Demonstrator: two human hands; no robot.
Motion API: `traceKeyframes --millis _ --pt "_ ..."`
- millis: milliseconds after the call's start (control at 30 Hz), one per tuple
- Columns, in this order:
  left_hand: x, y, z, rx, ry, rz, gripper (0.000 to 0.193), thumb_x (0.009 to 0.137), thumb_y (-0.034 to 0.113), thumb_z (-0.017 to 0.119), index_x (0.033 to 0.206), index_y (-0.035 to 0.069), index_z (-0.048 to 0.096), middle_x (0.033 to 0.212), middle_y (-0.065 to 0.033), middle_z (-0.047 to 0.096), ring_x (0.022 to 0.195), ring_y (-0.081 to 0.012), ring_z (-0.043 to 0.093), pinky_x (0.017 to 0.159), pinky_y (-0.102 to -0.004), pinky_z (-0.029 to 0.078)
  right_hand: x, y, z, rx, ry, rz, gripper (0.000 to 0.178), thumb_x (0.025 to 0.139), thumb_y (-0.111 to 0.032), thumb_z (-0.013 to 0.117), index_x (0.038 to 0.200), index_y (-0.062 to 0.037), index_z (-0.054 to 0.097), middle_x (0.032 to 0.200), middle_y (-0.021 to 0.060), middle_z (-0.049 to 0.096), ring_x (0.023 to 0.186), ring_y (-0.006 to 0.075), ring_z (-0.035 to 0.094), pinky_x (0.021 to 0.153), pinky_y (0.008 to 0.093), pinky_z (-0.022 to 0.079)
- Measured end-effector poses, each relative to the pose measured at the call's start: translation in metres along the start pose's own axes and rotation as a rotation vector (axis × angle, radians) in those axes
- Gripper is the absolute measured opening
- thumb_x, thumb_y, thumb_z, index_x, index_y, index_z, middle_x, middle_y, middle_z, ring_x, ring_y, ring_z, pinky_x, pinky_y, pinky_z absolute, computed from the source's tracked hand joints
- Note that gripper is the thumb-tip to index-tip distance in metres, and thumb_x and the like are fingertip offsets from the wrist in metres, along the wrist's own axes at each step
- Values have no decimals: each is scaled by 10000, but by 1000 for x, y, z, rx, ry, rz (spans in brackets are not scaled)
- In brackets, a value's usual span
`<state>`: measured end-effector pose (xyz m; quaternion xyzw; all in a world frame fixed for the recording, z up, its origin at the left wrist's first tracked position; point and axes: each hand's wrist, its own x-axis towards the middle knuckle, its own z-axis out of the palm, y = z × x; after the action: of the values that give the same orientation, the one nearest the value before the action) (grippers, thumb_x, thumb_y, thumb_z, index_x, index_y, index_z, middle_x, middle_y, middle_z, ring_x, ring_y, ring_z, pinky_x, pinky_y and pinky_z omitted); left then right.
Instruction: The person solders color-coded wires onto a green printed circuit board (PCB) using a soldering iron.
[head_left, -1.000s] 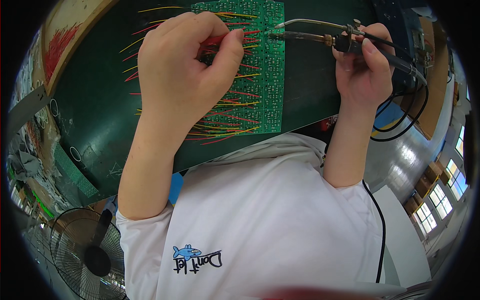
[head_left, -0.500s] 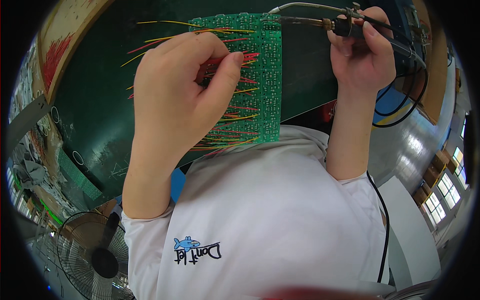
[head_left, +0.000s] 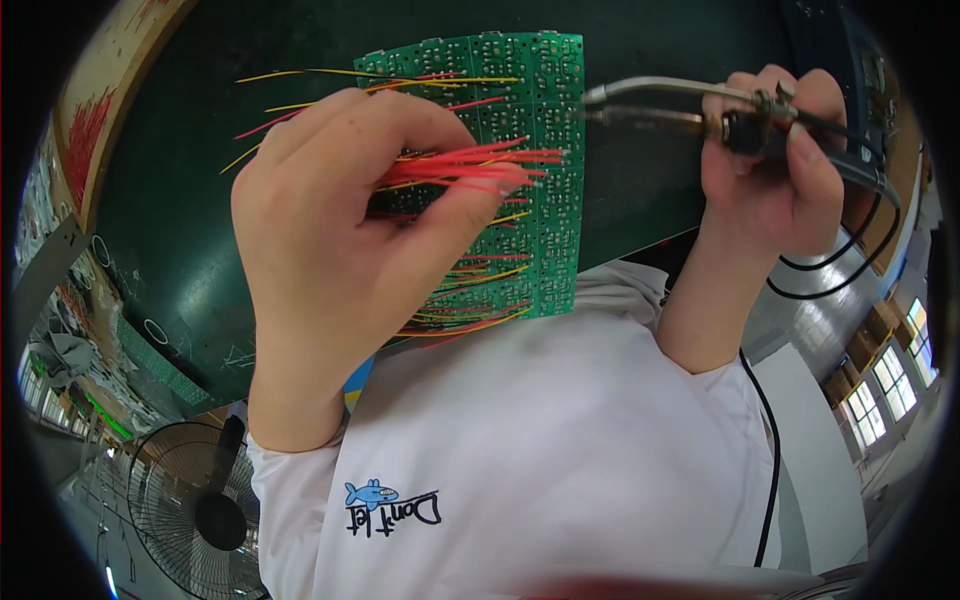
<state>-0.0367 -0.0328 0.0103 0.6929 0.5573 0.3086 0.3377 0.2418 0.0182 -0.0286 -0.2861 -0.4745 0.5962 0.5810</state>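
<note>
My left hand point(head_left: 340, 210) is closed around a bunch of red wires point(head_left: 470, 165), their pale tips pointing right over a green circuit board panel point(head_left: 557, 230). Rows of red and yellow wires point(head_left: 480, 268) stick out from the panel toward the left, partly hidden beneath that hand. In my right hand point(head_left: 775, 170) is a soldering iron point(head_left: 660, 120) with a curved metal tube point(head_left: 680, 88) clamped alongside it. Its tip, blurred, ends close to the panel's right edge; I cannot tell whether it touches.
Under the panel lies a dark green table mat point(head_left: 180, 250). More red wires point(head_left: 90, 135) lie in a wooden-edged tray at the far left. A fan point(head_left: 215, 520) stands at lower left. Black cables point(head_left: 830, 285) hang from the iron at right.
The iron and my right hand have shifted right and nearer to me. My left hand has turned, showing more of the red bunch. The panel sits slightly nearer.
</note>
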Motion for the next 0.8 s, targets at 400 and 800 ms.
traceKeyframes --millis 400,800 --pt "7 -5 4 96 -38 47 177 671 -33 816 807 49 737 669 -25 650 616 -150 556 612 -282 408 -2 -2 1 -137 -165 33 190 808 -126 564 953 -26 494 716 98 512 564 130 429 548 296 327" --pt "6 -3 9 99 10 61 190 694 4 841 845 81 756 650 31 613 583 -105 442 572 -268 330 3 -3 2 -161 -222 17 168 813 -134 563 915 -37 472 702 89 502 550 121 421 541 285 324"
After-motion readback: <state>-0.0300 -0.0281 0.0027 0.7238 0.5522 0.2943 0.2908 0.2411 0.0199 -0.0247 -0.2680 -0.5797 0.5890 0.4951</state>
